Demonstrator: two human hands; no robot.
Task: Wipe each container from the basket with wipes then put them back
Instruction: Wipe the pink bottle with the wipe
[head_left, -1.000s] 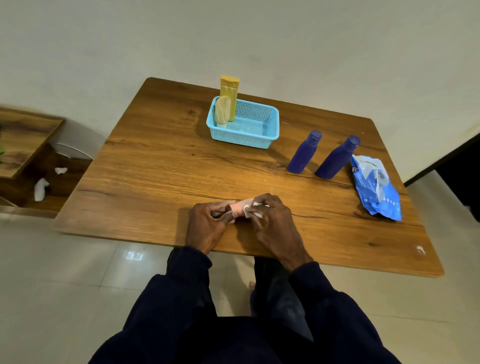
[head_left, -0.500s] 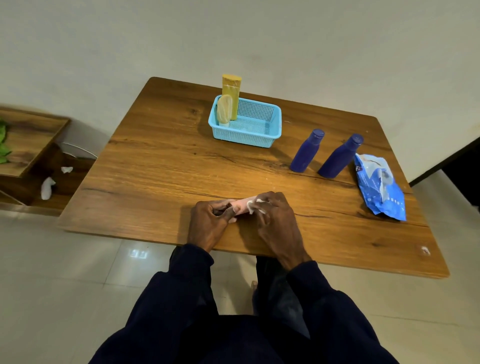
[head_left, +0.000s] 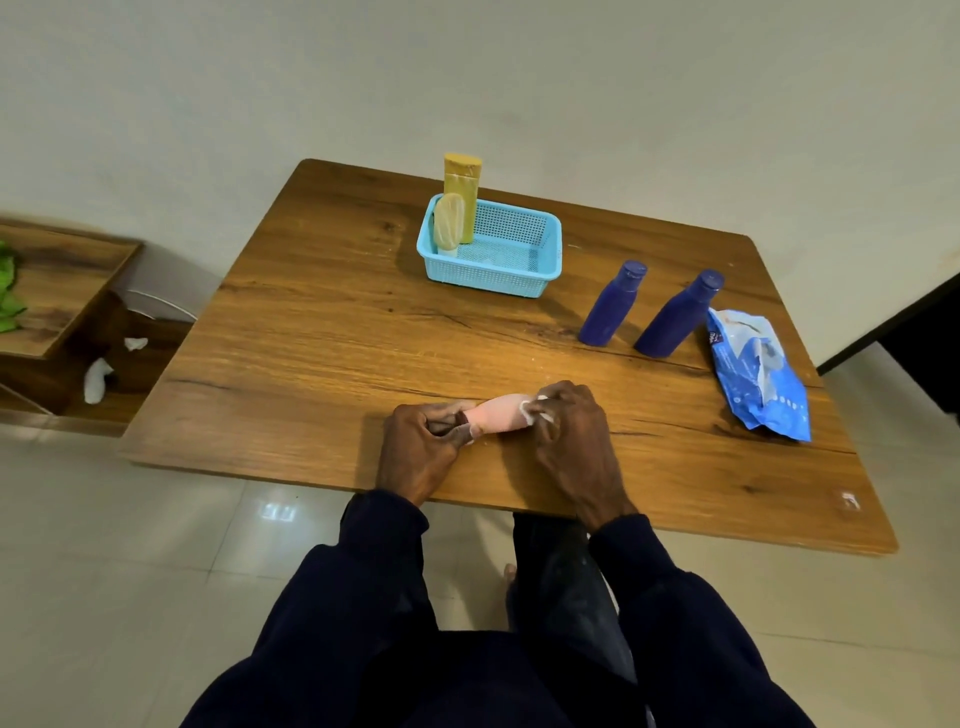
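1. Nearest, two dark sleeves reach over the near edge of the bench (head_left: 337, 338). Both hands work low and close to the body, where a small thing is easy to steady.
2. Just beyond, the left hand (head_left: 418, 447) has fingers and thumb curled tight on the left end of the pink container (head_left: 498, 413). The container is held sideways at bench level, and I cannot tell whether it touches the wood. This looks like the anchoring grip, there to stop it turning.
3. Opposite, the right hand (head_left: 571, 441) is clamped round the other end with the white wipe (head_left: 535, 417) bunched under its fingers, which presses the cloth onto the plastic. I judge the wiping of this container to be under way and not yet done.
4. Farther out on the right, a blue bottle (head_left: 608, 306) and a second blue bottle (head_left: 670, 322) stand upright side by side, outside the basket. The wipes pack (head_left: 758, 374) lies just beside them with its flap open, probably kept within easy reach of the right hand. Nothing shows whether these two have been wiped.
5. Farthest, near the back edge, the basket (head_left: 488, 280) holds a tall yellow bottle (head_left: 461, 192) upright in its far left corner. A pale oval container (head_left: 448, 221) leans in front of it. The right part of the basket has room, likely for the returns.
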